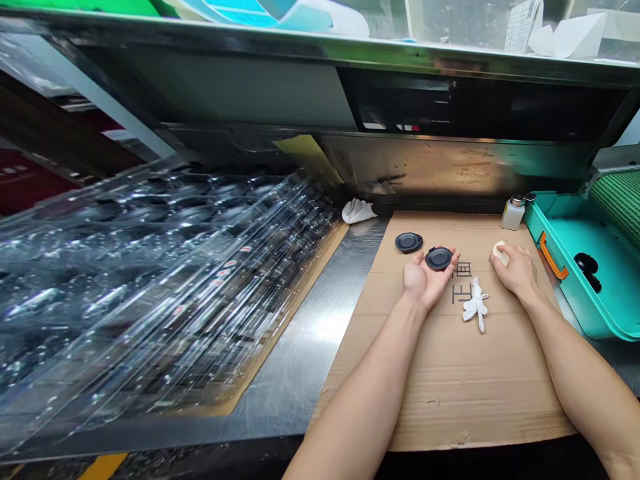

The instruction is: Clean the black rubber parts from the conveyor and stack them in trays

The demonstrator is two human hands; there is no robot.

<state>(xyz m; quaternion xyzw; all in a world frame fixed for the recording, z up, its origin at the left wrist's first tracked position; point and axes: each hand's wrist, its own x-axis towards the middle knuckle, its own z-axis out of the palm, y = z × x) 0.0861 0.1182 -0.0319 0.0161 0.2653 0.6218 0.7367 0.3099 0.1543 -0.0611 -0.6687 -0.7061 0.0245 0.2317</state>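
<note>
My left hand (425, 280) is turned palm up over the cardboard, holding a black oval cap (439, 259) with a small tab on its rim. Further right, my right hand (517, 268) grips a small cream-white pad (500, 252), partly hidden by the fingers. Beyond my left hand lie more black round caps (409, 242), stacked and overlapping. A crumpled white finger-like cloth or glove piece (475, 305) rests on the cardboard between my forearms.
The cardboard sheet (450, 380) covers the metal bench (295, 373). Stacked clear plastic trays (150, 287) fill the left. At right stand a teal bin (595, 303) with black caps (587, 267) and an orange handle, and a small bottle (513, 213). Crumpled white tissue (358, 211) lies behind.
</note>
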